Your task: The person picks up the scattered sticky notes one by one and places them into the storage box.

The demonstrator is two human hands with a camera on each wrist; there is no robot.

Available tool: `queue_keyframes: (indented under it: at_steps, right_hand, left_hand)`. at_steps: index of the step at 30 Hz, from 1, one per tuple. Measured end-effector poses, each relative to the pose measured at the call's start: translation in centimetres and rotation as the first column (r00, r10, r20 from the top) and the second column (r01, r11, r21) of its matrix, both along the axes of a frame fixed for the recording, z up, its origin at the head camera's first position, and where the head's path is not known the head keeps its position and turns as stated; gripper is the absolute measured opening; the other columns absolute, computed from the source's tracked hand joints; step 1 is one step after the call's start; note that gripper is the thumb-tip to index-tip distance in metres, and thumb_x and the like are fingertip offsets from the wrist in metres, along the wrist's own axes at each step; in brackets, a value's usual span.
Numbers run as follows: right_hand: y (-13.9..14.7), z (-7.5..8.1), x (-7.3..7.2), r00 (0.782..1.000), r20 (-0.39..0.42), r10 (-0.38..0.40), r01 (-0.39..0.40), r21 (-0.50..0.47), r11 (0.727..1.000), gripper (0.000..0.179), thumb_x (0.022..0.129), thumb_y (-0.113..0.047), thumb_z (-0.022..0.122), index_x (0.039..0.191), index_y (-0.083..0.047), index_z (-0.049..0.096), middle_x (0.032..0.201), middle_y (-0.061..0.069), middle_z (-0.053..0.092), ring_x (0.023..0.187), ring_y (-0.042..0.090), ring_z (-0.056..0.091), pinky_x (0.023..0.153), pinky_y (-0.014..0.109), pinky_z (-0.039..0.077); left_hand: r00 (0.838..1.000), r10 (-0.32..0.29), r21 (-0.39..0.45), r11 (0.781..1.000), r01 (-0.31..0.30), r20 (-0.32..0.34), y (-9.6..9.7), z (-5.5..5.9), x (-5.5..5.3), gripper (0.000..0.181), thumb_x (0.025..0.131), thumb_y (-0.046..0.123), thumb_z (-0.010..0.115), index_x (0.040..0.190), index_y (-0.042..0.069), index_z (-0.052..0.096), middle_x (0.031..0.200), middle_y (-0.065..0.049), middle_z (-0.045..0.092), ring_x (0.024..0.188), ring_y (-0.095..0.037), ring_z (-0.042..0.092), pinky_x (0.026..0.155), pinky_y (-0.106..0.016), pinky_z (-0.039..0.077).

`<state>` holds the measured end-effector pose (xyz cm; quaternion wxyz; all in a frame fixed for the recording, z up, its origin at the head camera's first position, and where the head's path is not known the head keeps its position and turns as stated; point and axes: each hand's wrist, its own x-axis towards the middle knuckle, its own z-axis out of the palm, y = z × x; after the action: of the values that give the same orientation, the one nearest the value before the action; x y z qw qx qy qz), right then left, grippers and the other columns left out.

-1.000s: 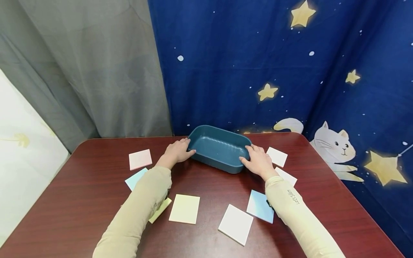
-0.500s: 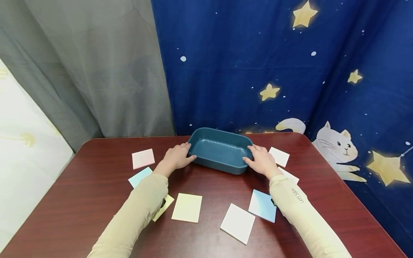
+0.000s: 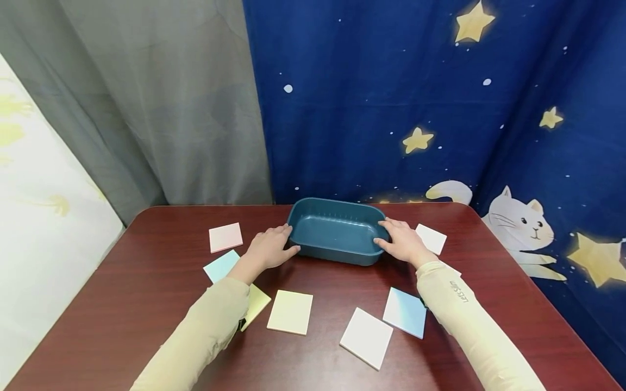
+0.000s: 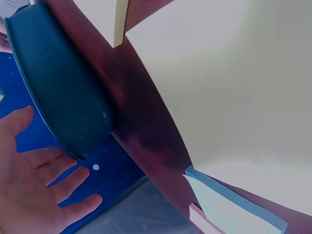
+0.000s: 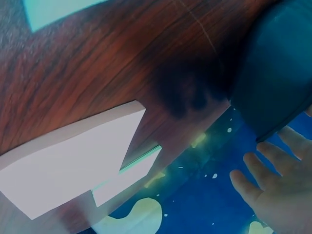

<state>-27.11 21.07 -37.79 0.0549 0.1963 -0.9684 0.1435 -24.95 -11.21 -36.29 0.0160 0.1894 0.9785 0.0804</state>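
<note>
A dark teal rectangular plastic bin [image 3: 338,234] stands near the far edge of the table, with nothing inside it. At its left end is my left hand [image 3: 269,248], thumb toward the near side and fingertips right at the rim. My right hand [image 3: 405,241] is at the opposite end, its thumb and fingertips over the rim. Loosely spread, mostly straight fingers [image 4: 68,185] show beside the bin's rim in the left wrist view. The right wrist view likewise has extended fingers [image 5: 265,168] along the bin wall [image 5: 278,73].
Several sticky-note pads lie around on the brown table [image 3: 122,304]: pink [image 3: 225,238], light blue [image 3: 221,265], two yellow, white [image 3: 367,338], blue [image 3: 405,312], and white ones [image 3: 431,239] at right. My left sleeve overlaps one yellow pad [image 3: 256,305]. Curtains [image 3: 342,108] hang behind.
The bin has turned slightly between my hands, so its front now runs more level with the table's far edge, and it sits a little nearer. The head view has panned slightly left.
</note>
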Motion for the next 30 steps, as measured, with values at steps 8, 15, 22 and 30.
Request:
queue_keyframes:
  at_steps: [8, 15, 22, 30]
  right_hand:
    - [0.3, 0.0, -0.2, 0.999, 0.022, 0.039, -0.039, -0.008, 0.999, 0.053, 0.085, -0.028, 0.057, 0.127, 0.002, 0.044, 0.132, 0.025, 0.034, 0.118, 0.041, 0.031, 0.092, 0.054, 0.028]
    - [0.4, 0.1, -0.3, 0.997, 0.021, 0.068, -0.068, -0.014, 0.998, 0.052, 0.085, -0.026, 0.058, 0.126, 0.002, 0.045, 0.133, 0.024, 0.034, 0.119, 0.041, 0.030, 0.093, 0.054, 0.026]
    - [0.1, 0.2, -0.2, 0.995, 0.039, 0.093, -0.093, -0.014, 0.996, 0.053, 0.084, -0.027, 0.059, 0.127, 0.001, 0.044, 0.133, 0.023, 0.034, 0.119, 0.040, 0.030, 0.093, 0.055, 0.025]
    - [0.0, 0.3, 0.1, 0.993, 0.043, 0.114, -0.114, -0.008, 0.993, 0.055, 0.084, -0.029, 0.058, 0.128, 0.000, 0.044, 0.133, 0.022, 0.034, 0.119, 0.039, 0.031, 0.090, 0.059, 0.025]
  left_hand:
    - [0.999, -0.009, -0.004, 1.000, 0.009, -0.031, -0.1, -0.1, 1.6, 0.064, 0.087, 0.042, 0.050, 0.133, -0.001, 0.037, 0.135, -0.015, 0.036, 0.120, -0.032, 0.035, 0.093, -0.050, 0.029]
    - [0.997, -0.030, 0.002, 1.000, 0.031, -0.068, -0.5, -0.2, 2.7, 0.063, 0.086, 0.041, 0.051, 0.130, -0.002, 0.040, 0.132, -0.016, 0.039, 0.118, -0.032, 0.038, 0.092, -0.049, 0.031]
    - [0.997, -0.041, 0.005, 0.999, 0.042, -0.065, -1.1, -0.3, 3.6, 0.062, 0.086, 0.042, 0.050, 0.130, -0.001, 0.041, 0.133, -0.015, 0.039, 0.118, -0.031, 0.038, 0.093, -0.049, 0.030]
    - [0.996, -0.052, 0.007, 0.999, 0.052, -0.068, -1.4, -0.2, 4.6, 0.062, 0.086, 0.042, 0.050, 0.129, -0.002, 0.042, 0.131, -0.016, 0.040, 0.117, -0.032, 0.039, 0.092, -0.050, 0.030]
